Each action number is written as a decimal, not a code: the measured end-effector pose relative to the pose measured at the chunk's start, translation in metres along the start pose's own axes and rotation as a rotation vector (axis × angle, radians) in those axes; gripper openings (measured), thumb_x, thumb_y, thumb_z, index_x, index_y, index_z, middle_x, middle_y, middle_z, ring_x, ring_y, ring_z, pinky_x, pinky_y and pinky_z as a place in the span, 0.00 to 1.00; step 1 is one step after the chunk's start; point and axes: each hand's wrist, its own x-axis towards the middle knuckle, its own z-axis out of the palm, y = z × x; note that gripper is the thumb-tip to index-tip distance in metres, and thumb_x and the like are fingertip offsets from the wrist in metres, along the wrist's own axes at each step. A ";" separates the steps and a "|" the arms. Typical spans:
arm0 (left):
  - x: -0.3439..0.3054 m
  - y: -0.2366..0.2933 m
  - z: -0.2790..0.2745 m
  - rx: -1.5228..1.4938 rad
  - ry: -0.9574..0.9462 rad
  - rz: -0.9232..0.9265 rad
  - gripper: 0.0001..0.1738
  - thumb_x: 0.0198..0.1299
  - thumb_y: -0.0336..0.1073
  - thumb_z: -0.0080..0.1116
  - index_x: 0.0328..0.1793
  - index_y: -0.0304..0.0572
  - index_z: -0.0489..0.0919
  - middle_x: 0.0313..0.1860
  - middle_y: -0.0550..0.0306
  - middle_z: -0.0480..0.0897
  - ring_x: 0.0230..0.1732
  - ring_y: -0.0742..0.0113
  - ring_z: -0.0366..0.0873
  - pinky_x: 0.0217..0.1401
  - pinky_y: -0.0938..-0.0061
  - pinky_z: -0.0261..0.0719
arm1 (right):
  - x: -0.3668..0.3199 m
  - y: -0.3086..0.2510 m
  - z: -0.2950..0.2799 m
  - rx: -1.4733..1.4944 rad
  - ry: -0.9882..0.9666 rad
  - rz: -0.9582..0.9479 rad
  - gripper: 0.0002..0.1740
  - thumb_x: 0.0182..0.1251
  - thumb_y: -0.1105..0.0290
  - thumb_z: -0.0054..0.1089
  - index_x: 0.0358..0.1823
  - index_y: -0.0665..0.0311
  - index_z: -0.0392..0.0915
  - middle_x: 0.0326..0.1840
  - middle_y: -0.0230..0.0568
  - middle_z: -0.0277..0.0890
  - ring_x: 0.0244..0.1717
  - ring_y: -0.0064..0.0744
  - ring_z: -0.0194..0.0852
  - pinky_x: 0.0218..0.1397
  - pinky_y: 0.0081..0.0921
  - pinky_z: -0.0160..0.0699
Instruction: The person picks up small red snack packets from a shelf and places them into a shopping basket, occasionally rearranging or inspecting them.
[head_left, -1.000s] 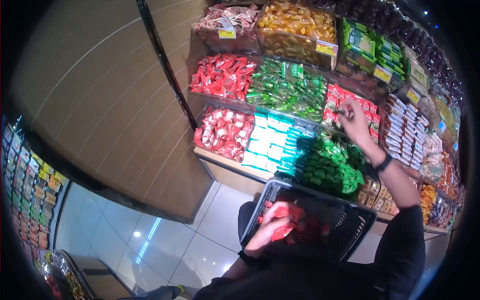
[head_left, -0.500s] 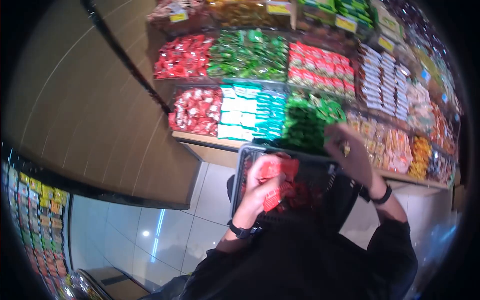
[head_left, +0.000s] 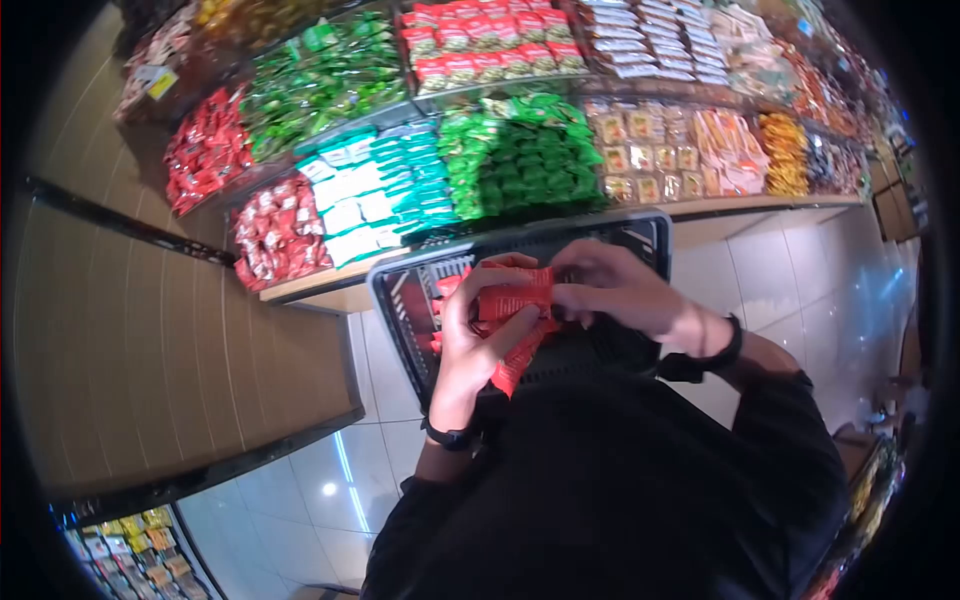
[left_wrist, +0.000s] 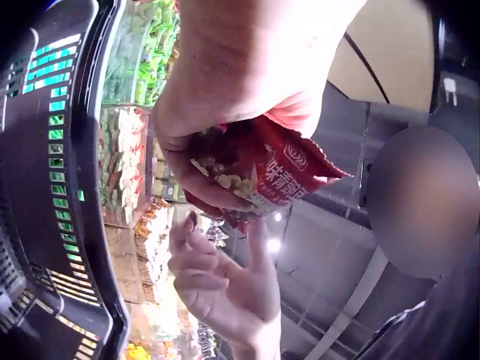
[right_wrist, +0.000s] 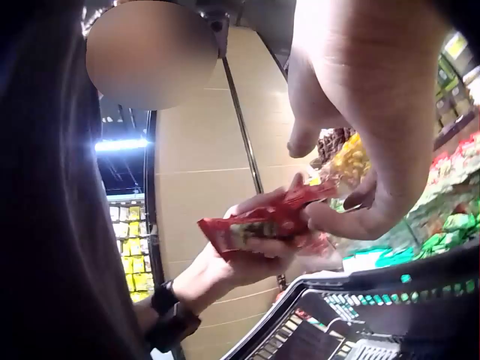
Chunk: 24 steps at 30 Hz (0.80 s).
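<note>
**Shop aisle: red packets held over basket**

Snack shelves (head_left: pixel 520 150) stand beyond the black basket (head_left: pixel 400 290). Above the basket, the left hand (head_left: pixel 470 340) wraps its fingers round stacked red packets (head_left: pixel 515 295), and the right hand (head_left: pixel 610 290) pinches their upper end. Judged light, slippery film with crushable contents. Best held across the flat middle.

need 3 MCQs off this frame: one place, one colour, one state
1. Where are the red packets? A on the floor; B in the left hand, above the basket; C on the top shelf.
2. The basket's colour? A black; B yellow; C white.
3. The right hand? A hangs at the side; B grips the basket rim; C touches the red packets.
Key: 1 B, the head view shows its fingers curled round them; 2 A, the wrist views show black mesh; 3 C, its fingertips meet the packets' end.
</note>
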 end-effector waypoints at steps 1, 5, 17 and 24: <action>0.000 -0.003 0.004 -0.013 -0.007 -0.009 0.21 0.54 0.16 0.66 0.56 0.35 0.81 0.61 0.45 0.80 0.60 0.61 0.81 0.61 0.68 0.83 | 0.004 0.012 0.005 -0.043 0.052 -0.028 0.16 0.70 0.65 0.73 0.50 0.64 0.76 0.38 0.31 0.82 0.37 0.17 0.79 0.36 0.17 0.76; -0.007 -0.012 0.000 0.147 0.007 -0.062 0.26 0.55 0.17 0.66 0.63 0.34 0.80 0.59 0.50 0.81 0.58 0.63 0.83 0.62 0.69 0.82 | 0.008 0.033 0.010 0.048 0.204 -0.158 0.14 0.67 0.69 0.75 0.45 0.62 0.76 0.38 0.31 0.81 0.37 0.16 0.78 0.36 0.18 0.76; -0.022 -0.024 -0.006 -0.301 -0.028 -0.386 0.26 0.55 0.21 0.73 0.57 0.41 0.74 0.51 0.60 0.81 0.54 0.74 0.80 0.58 0.74 0.80 | 0.005 0.039 -0.004 -1.325 0.049 -1.207 0.22 0.53 0.78 0.70 0.53 0.69 0.81 0.57 0.48 0.78 0.48 0.44 0.80 0.49 0.35 0.84; -0.028 -0.038 -0.003 -0.315 -0.002 -0.333 0.22 0.59 0.22 0.71 0.56 0.41 0.74 0.49 0.62 0.81 0.51 0.75 0.79 0.56 0.75 0.79 | -0.001 0.060 -0.009 -0.941 0.111 -0.853 0.23 0.69 0.77 0.69 0.64 0.65 0.76 0.53 0.47 0.77 0.42 0.35 0.82 0.46 0.29 0.84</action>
